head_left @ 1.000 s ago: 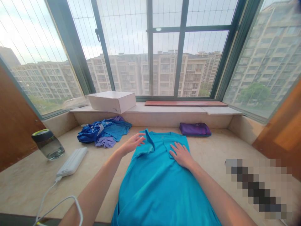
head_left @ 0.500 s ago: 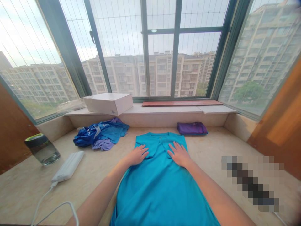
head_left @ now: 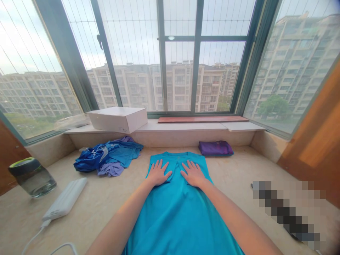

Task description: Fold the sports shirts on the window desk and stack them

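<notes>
A turquoise shirt [head_left: 177, 216] lies spread on the stone ledge, its neckline toward the window and its sleeves folded inward over the chest. My left hand [head_left: 159, 173] rests flat on the folded left sleeve, fingers spread. On the other side, my right hand [head_left: 194, 173] presses flat on the right sleeve, its fingers also apart. Both palms touch the cloth and grip nothing. The near end of the shirt runs out of the frame between my forearms.
Crumpled blue and lilac clothes [head_left: 108, 156] lie at the back left, below a white box [head_left: 118, 118]. A folded purple garment [head_left: 216, 148] sits back right. Leftward are a water bottle [head_left: 33, 179] and a white power bank [head_left: 66, 199] with a cable. A blurred dark object [head_left: 287, 212] lies right.
My left hand has shifted slightly up the shirt and its fingers have spread wider. My right hand has moved a little left. The whole view has shifted slightly.
</notes>
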The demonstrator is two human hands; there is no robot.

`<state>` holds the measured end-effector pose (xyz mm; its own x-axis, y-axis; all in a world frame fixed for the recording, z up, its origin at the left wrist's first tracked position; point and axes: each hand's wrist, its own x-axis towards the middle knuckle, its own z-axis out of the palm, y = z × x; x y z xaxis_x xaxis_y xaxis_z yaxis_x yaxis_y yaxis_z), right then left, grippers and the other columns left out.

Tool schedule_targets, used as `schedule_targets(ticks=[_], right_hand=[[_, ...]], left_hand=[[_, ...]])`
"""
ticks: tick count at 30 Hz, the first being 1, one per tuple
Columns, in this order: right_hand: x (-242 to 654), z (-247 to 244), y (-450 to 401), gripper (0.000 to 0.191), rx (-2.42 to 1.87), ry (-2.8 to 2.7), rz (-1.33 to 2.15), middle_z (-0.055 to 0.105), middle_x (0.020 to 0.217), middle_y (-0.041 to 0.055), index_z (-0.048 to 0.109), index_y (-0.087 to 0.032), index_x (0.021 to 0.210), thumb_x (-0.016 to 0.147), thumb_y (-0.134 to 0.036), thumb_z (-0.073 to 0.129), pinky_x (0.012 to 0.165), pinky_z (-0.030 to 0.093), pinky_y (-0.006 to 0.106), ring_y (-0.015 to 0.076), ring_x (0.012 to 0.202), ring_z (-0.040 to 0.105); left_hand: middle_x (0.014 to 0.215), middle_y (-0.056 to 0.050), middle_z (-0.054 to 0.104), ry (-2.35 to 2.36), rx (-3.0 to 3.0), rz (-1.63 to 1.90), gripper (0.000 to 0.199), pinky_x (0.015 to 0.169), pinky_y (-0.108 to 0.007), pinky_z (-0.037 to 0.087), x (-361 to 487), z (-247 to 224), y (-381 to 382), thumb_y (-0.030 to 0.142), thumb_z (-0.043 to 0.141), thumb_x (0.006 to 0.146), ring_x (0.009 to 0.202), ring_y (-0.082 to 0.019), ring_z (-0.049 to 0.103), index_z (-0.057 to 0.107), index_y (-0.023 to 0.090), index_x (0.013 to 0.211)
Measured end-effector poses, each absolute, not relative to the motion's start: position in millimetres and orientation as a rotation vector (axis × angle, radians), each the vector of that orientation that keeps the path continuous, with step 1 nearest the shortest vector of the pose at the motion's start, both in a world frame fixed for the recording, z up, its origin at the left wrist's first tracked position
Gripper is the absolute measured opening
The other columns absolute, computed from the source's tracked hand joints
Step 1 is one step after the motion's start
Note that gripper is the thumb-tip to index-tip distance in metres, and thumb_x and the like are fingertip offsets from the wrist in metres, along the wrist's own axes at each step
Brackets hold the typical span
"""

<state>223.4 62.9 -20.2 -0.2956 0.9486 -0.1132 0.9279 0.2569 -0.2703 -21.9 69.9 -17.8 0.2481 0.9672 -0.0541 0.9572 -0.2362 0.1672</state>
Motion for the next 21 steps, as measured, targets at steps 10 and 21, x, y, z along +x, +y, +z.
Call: schedule_targets(ticks=[10, 21], right_hand=[[207, 11, 89, 0.063, -1.632, -2.478, 0.438, 0.018, 0.169, 0.0076, 0.031, -0.021, 0.159, 0.106, -0.053, 0.022, 0.125, 0.009, 0.044, 0.0237, 0.156, 0.012], [346, -1, -153, 0.032, -1.099, -2.243, 0.395, 0.075, 0.113, 0.0095, 0.072, -0.025, 0.116, 0.102, -0.032, 0.044, 0.1, 0.051, 0.04, 0.024, 0.11, 0.067]], left_hand=[[0.165, -0.018, 0.026, 1.897, 2.415, 0.284, 0.062, 0.125, -0.051, 0.008, -26, 21, 81, 0.043, 0.028, 0.104, 0.155, -0.031, 0.015, 0.034, 0.01, 0.157], [0.144, -0.001, 0.059, 1.201, 3.017, 0.554, 0.059, 0.096, -0.036, 0.059, -106, 6, -159, 0.042, 0.062, 0.092, 0.123, -0.028, 0.065, 0.047, 0.04, 0.149]])
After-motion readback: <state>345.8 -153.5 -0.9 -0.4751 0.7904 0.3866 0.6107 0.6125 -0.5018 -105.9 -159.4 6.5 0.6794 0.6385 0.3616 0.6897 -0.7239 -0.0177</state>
